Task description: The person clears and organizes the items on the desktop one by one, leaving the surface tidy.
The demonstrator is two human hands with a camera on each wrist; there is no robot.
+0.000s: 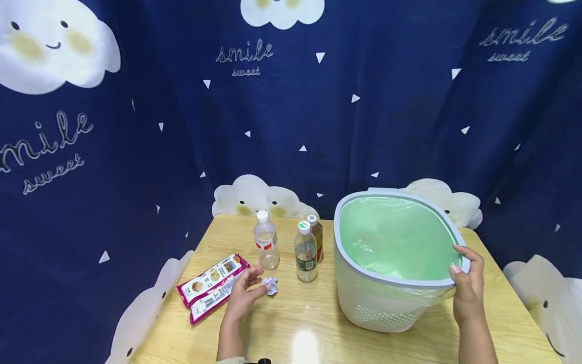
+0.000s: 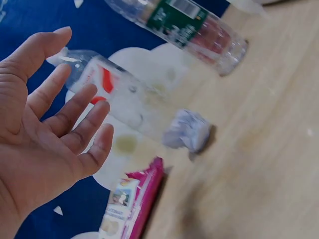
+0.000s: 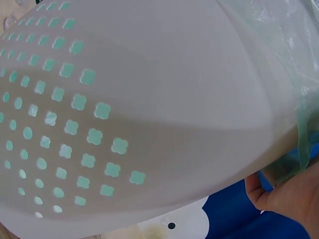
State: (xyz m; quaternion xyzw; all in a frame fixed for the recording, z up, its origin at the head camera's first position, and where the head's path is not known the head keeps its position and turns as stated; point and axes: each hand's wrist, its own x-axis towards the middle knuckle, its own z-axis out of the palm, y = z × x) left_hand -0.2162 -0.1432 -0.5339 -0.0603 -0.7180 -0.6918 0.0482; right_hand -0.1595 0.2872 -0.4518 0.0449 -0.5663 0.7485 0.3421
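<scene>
My right hand (image 1: pixel 469 283) grips the right rim of a white trash bin (image 1: pixel 382 306) with a grey-blue rim, its thumb and fingers over the edge. A green plastic liner (image 1: pixel 391 235) covers the inside and folds over the rim. In the right wrist view the bin's perforated wall (image 3: pixel 199 99) fills most of the picture. My left hand (image 1: pixel 244 293), fingers loosely spread and holding nothing, hovers beside a crumpled paper ball (image 1: pixel 271 286). In the left wrist view the paper ball (image 2: pixel 188 131) lies on the table, apart from the fingers.
A clear bottle with a red and white label (image 1: pixel 267 242), a clear bottle with a green label (image 1: pixel 306 255) and a brown bottle (image 1: pixel 317 235) stand at the back. Pink and white snack wrappers (image 1: pixel 212 288) lie left on the wooden table (image 1: pixel 277 336). Behind hangs a blue curtain (image 1: pixel 282 116).
</scene>
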